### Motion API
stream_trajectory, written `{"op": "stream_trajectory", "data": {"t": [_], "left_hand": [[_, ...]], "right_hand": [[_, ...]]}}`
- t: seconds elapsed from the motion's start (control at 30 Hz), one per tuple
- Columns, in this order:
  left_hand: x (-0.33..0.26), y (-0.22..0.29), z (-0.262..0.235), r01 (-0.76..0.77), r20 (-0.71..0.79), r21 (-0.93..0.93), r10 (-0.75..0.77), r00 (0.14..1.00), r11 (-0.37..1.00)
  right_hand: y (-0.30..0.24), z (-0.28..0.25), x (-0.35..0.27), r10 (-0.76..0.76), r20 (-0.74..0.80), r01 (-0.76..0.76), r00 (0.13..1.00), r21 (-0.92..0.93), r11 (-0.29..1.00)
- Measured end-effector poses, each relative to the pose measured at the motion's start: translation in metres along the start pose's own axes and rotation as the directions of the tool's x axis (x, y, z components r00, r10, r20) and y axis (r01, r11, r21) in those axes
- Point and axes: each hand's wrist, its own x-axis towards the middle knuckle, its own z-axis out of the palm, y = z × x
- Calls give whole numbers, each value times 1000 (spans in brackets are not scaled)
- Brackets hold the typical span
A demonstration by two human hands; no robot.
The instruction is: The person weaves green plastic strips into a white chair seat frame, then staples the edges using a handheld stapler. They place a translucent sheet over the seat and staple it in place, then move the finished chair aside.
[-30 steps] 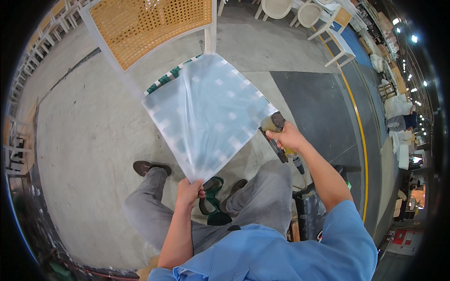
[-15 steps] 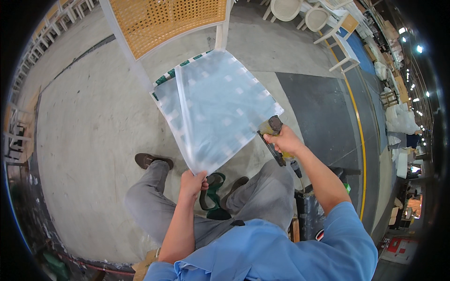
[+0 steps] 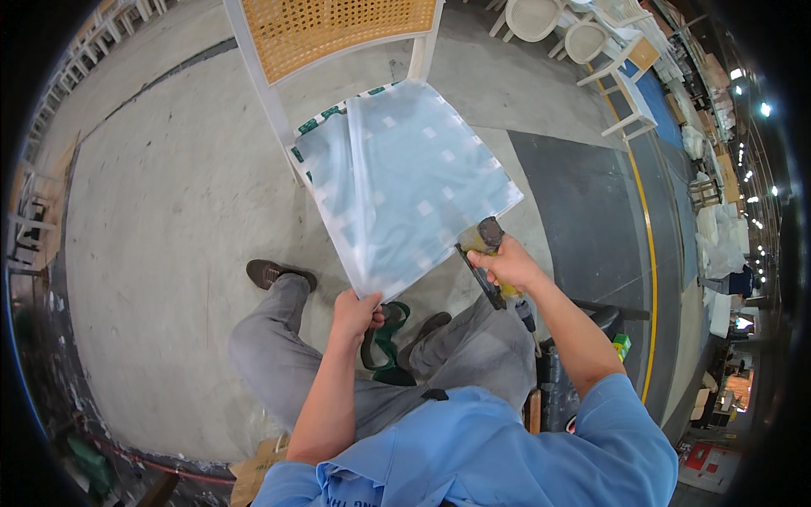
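A white chair frame (image 3: 427, 52) with a woven cane backrest (image 3: 338, 34) stands before me. Over its seat lies a translucent plastic sheet (image 3: 414, 177), with pale squares showing through and green-patterned fabric (image 3: 372, 91) visible along the far edge. My left hand (image 3: 358, 313) pinches the sheet at the seat's near left corner. My right hand (image 3: 514, 264) is closed round a staple gun (image 3: 489, 230), yellowish and dark, its nose at the seat's near right edge. A hose fitting (image 3: 526, 318) hangs below its handle.
Dark green straps (image 3: 387, 342) lie on the floor between my shoes. By my right leg stands a black box or stool (image 3: 559, 384). A cardboard piece (image 3: 253, 466) is at lower left. White chairs (image 3: 591, 42) stand at far right, beyond a dark mat (image 3: 574, 186).
The staple gun has shifted a little leftward along the seat's near edge. My left hand still pinches the sheet's corner. The whole view has shifted slightly.
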Motion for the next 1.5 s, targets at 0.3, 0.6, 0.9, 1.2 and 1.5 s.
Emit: {"op": "stream_trajectory", "data": {"t": [0.3, 0.6, 0.9, 1.2, 1.5], "left_hand": [[2, -2, -4, 6, -30, -11, -6, 1000, 1000], [1, -4, -3, 2, -10, -27, -3, 1000, 1000], [-1, -1, -9, 10, 19, -29, -9, 1000, 1000], [18, -36, -41, 2, 108, 21, -5, 994, 1000], [15, -48, -80, 88, 152, 51, -94, 984, 995]], "right_hand": [[-18, 33, -25, -18, 89, 18, 996, 2, 1000], [-19, 60, -27, -28, 97, 31, 995, -28, 999], [-15, 27, -57, -43, 11, 43, 999, 50, 998], [85, -109, -228, 156, -451, 129, 879, 538, 833], [323, -68, -271, 477, -199, -67, 856, 872, 485]]}}
